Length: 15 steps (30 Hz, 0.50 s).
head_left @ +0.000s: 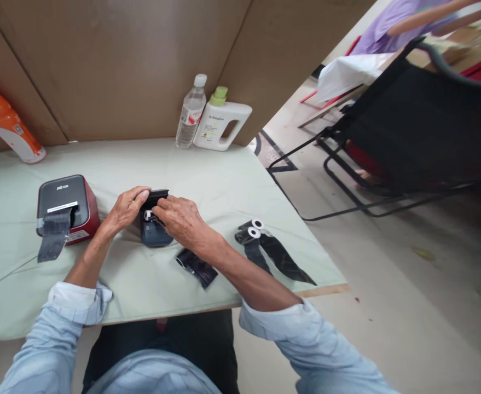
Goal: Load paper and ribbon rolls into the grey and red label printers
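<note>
A small dark printer (pixel 157 236) stands on the table in front of me, its black lid (pixel 159 193) raised. My left hand (pixel 129 208) grips the lid at its left side, thumb and fingers closed on the edge. Inside the printer's opening lies a small black roll with a white core (pixel 148 215). My right hand (pixel 183 219) has its fingers closed at that roll, and they cover much of it. Just below the right hand, a loose piece of black film (pixel 197 267) lies on the cloth.
Left stands a red and black printer (pixel 63 191) with a dark strip (pixel 54 232) hanging out. Two black rolls (pixel 248 234) with trailing strips lie right. An orange bottle (pixel 12 123), water bottle (pixel 191 115) and white jug (pixel 219 127) stand at the back. A black chair (pixel 404 115) is beyond.
</note>
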{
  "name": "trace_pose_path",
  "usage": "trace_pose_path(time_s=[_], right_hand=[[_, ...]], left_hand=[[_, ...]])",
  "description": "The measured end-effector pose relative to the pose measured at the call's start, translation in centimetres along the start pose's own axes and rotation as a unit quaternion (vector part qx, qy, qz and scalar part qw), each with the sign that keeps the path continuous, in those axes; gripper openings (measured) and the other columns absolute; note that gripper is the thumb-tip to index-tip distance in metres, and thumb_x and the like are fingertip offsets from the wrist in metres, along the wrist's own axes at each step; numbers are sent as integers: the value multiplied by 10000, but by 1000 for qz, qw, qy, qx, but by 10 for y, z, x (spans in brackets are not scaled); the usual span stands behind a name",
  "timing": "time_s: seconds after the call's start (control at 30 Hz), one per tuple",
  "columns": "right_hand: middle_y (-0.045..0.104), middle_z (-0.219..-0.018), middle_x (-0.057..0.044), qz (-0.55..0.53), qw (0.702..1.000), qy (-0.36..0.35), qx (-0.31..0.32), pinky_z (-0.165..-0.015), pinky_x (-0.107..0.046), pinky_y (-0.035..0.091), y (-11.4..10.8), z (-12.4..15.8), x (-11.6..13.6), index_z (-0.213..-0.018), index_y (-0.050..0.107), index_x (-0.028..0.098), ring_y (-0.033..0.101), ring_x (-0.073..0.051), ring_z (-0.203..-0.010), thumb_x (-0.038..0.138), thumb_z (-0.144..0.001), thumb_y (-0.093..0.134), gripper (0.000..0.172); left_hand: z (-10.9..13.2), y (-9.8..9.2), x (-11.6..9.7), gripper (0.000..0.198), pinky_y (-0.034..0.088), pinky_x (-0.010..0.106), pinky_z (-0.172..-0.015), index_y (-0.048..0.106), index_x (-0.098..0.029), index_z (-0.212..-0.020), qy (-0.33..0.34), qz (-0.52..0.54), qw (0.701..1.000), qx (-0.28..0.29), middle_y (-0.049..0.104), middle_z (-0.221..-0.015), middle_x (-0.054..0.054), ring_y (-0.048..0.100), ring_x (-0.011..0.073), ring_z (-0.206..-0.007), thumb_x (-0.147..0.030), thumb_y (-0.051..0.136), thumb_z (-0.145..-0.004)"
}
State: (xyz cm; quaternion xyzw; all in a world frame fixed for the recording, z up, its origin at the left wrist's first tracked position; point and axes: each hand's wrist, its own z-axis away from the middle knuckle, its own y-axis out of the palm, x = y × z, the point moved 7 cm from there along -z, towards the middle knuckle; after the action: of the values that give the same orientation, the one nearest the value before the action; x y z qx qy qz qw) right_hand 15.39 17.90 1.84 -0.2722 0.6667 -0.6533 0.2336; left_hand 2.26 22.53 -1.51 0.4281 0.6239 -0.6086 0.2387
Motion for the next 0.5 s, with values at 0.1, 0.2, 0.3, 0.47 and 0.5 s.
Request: trace_pose_path(time_s=[0.1, 0.2, 0.3, 0.47, 0.5], right_hand=[[767, -1049, -132, 0, 1000, -4, 7, -746, -330, 422, -4, -1, 1, -1084, 766, 162, 673, -242, -978, 103, -1061, 488, 285], [772, -1037, -139, 0, 1000, -5, 11, -758, -327, 434, -9, -5, 1, -1089, 771, 162, 682, -242, -977, 103, -1059, 489, 290], [776, -1073, -138, -5, 1000, -11, 16, -760, -328, 440, -8, -8, 0, -1112, 766, 160, 684, -246, -1008, 119, -1052, 521, 255], [782, -1103, -121, -23, 1000, -12, 12, -753, -332, 436, -2, -9, -1, -1125, 750, 152, 678, -240, -1005, 120, -1049, 540, 225], [782, -1093, -122, -24, 1000, -12, 9, -753, -329, 433, -1, -9, -1, -1118, 749, 152, 677, -236, -998, 115, -1047, 543, 221]], left_hand=[[0, 0, 1, 501, 515, 377, -1109, 761, -183, -1183, 2, -1, 1000, 0, 782, -1261, 94, 698, 272, -1190, -545, 458, -1014], [-1, 0, 3, 513, 518, 380, -1103, 760, -190, -1196, 5, -3, 1000, 4, 783, -1264, 88, 696, 273, -1192, -560, 456, -1014], [-1, 0, 3, 521, 515, 381, -1107, 760, -181, -1206, 6, -3, 1000, 6, 781, -1270, 97, 697, 274, -1194, -561, 460, -1012], [-1, 0, 2, 518, 526, 386, -1089, 761, -178, -1193, 8, -3, 1000, 3, 786, -1250, 102, 701, 281, -1183, -557, 458, -1012], [-1, 0, 2, 515, 526, 386, -1088, 761, -182, -1192, 8, -3, 1000, 3, 787, -1251, 100, 700, 280, -1183, -557, 457, -1014]])
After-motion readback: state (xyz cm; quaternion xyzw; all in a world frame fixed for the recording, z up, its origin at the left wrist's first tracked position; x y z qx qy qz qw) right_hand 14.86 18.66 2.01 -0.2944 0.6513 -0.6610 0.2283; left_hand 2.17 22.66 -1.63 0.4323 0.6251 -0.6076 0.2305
